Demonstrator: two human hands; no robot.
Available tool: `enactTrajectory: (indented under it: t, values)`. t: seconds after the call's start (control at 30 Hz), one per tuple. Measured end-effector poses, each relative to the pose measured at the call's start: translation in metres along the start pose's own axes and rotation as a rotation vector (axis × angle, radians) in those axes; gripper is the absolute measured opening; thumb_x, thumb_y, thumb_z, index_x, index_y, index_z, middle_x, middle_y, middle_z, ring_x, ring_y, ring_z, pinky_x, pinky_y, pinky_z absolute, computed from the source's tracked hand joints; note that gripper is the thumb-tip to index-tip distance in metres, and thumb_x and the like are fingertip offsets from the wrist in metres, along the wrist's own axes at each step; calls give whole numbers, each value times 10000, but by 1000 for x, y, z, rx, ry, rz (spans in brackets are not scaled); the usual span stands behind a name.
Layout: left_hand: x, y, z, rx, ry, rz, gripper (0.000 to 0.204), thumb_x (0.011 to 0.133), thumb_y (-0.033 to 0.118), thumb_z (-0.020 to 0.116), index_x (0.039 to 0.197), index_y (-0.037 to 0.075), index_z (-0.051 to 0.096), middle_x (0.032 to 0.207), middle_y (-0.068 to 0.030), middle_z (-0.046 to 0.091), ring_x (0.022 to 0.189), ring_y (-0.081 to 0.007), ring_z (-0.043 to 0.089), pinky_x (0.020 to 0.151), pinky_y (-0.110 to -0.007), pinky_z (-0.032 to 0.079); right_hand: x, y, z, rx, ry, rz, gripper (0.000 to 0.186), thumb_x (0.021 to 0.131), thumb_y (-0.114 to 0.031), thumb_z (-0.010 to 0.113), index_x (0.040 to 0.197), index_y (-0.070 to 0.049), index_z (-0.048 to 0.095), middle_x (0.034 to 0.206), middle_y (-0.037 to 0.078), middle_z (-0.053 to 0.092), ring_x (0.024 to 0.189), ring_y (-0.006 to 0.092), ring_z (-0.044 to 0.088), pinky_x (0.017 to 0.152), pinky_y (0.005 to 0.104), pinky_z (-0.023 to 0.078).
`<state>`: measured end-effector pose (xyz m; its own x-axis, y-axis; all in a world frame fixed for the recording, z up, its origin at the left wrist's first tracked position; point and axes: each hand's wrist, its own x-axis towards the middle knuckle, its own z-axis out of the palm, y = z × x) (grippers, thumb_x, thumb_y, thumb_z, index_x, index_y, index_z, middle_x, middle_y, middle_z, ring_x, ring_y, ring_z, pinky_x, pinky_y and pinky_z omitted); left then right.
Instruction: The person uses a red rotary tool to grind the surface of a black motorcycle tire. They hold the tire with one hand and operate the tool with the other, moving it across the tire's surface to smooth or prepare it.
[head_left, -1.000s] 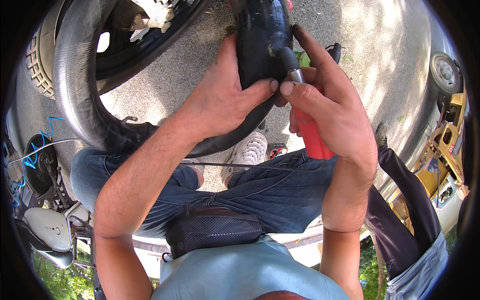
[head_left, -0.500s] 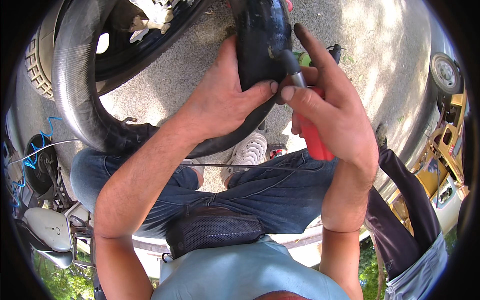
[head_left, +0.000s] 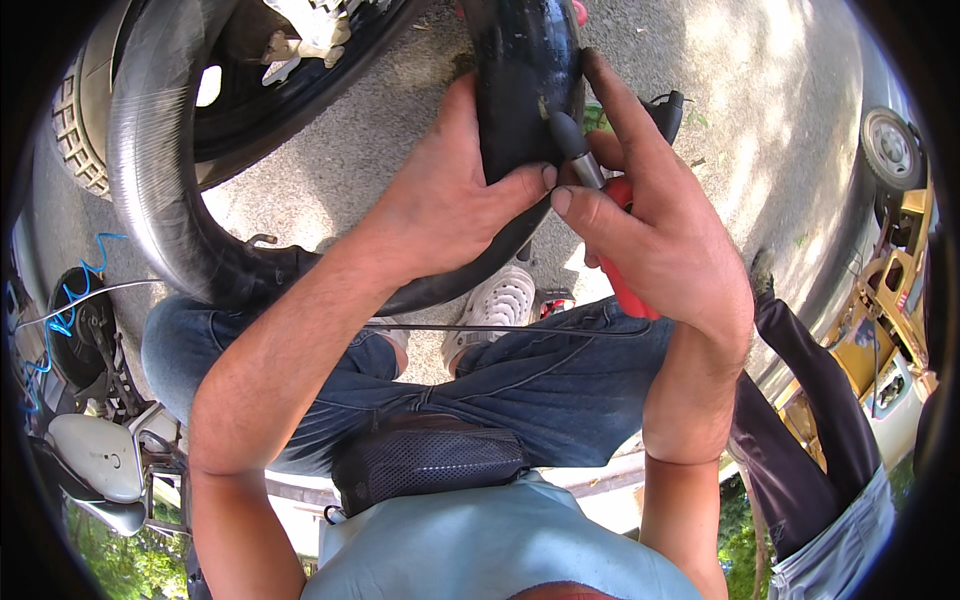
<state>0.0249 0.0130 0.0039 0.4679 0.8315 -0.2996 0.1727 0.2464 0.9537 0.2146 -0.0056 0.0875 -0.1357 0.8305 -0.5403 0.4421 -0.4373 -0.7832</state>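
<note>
Firmly, left hand (head_left: 440, 205) grips smooth black rubber tube (head_left: 525, 80); right hand (head_left: 655, 235) holds red-handled tool (head_left: 625, 280).

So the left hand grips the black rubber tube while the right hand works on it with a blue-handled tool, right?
Not quite: the tool's handle is red, not blue, as the head view shows. The rest holds: the left hand grips the black rubber tube, and the right hand holds the tool against it.
</note>
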Motion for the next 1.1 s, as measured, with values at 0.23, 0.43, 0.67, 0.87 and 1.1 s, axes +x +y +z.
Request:
enactTrajectory:
  t: [0.23,0.43,0.67,0.87,1.1]
  values:
    - [-1,-7,1,-36,1,14,692,959,144,767,1490,-27,358,1304,-131,596,1194,-185,588,1036,-353,503,4,3,-2,56,30,8,856,938,-54,728,1667,-91,280,1152,139,706,746,117,643,635,262,546]
    - [-1,-6,2,-13,12,-21,699,956,169,782,1479,-32,364,1275,-139,617,1164,-190,610,1022,-360,516,14,-1,6,-126,415,-260,927,870,12,727,1666,-79,260,970,90,686,822,133,640,715,270,539]
    - [-2,1,0,14,8,-70,713,956,219,790,1471,-36,368,1261,-142,621,1152,-196,619,999,-355,526,19,-48,33,-256,510,-116,968,823,61,701,1658,-40,223,883,105,644,784,144,595,728,289,519]
    - [-1,-3,3,13,6,-52,729,955,250,796,1478,-23,368,1277,-155,620,1152,-215,632,995,-364,530,24,-39,31,-189,505,-137,943,818,34,695,1650,-49,259,815,103,639,760,153,620,716,309,531]
    - [-1,-3,1,48,11,-54,786,947,278,805,1498,-30,338,1293,-171,618,1203,-235,629,1032,-375,524,29,-15,12,309,331,-89,931,835,103,651,1655,-40,235,931,81,659,798,102,596,696,258,511]
